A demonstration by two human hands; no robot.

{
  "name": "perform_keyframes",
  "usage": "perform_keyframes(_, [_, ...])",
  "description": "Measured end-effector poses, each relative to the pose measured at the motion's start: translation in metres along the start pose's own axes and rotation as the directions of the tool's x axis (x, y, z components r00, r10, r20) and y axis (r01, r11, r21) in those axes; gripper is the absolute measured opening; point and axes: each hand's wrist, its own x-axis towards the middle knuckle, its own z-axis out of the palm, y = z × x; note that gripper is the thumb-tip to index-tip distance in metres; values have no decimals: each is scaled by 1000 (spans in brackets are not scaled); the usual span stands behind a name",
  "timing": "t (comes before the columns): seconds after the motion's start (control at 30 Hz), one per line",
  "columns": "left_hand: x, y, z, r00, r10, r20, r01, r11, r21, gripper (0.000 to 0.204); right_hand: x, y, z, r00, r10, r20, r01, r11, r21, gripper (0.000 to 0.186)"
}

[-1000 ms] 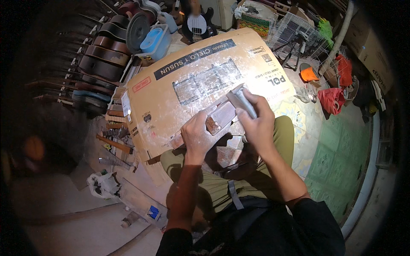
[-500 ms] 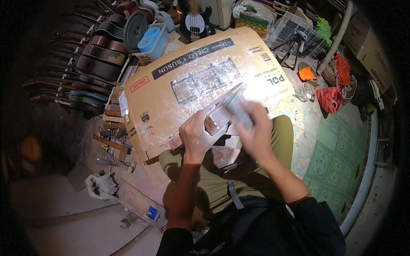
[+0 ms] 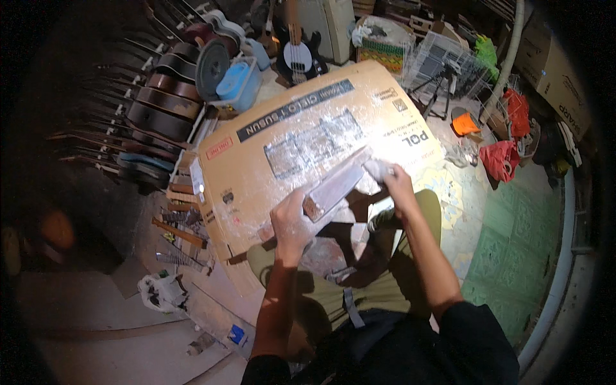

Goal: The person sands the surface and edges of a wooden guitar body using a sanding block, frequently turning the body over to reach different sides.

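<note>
A long, flat wooden piece (image 3: 340, 187), grey with dust and shaped somewhat like a guitar neck, slants over my lap. My left hand (image 3: 289, 221) is wrapped round its near left end, beside a rough brown end block (image 3: 312, 208). At the far right end, my right hand (image 3: 400, 186) closes on a pale grey pad (image 3: 378, 170) that looks like folded sandpaper. The pad lies against the piece or just beside it; contact is hard to make out. Beneath is a large flat cardboard sheet (image 3: 247, 186) dusted with white powder.
Several guitar bodies (image 3: 163, 106) hang in a row at left. A clear tub (image 3: 247, 86) and a black bass guitar (image 3: 298, 61) stand at the back. Wood offcuts (image 3: 183, 234) lie left of the cardboard; a tripod (image 3: 443, 83) and red bag (image 3: 499, 163) sit at right.
My right hand has moved right, toward the far end of the wooden piece, with the pad. My left hand keeps its hold. The whole view has shifted slightly.
</note>
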Motion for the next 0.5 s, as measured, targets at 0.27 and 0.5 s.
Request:
perform_keyframes(0.27, [20, -21, 4, 952, 187, -243, -193, 981, -1, 61, -71, 82, 16, 918, 311, 245, -395, 757, 520, 35])
perform_keyframes(0.5, [73, -1, -10, 989, -57, -136, 78, 984, 160, 53, -92, 147, 10, 821, 472, 322, -570, 633, 524, 39])
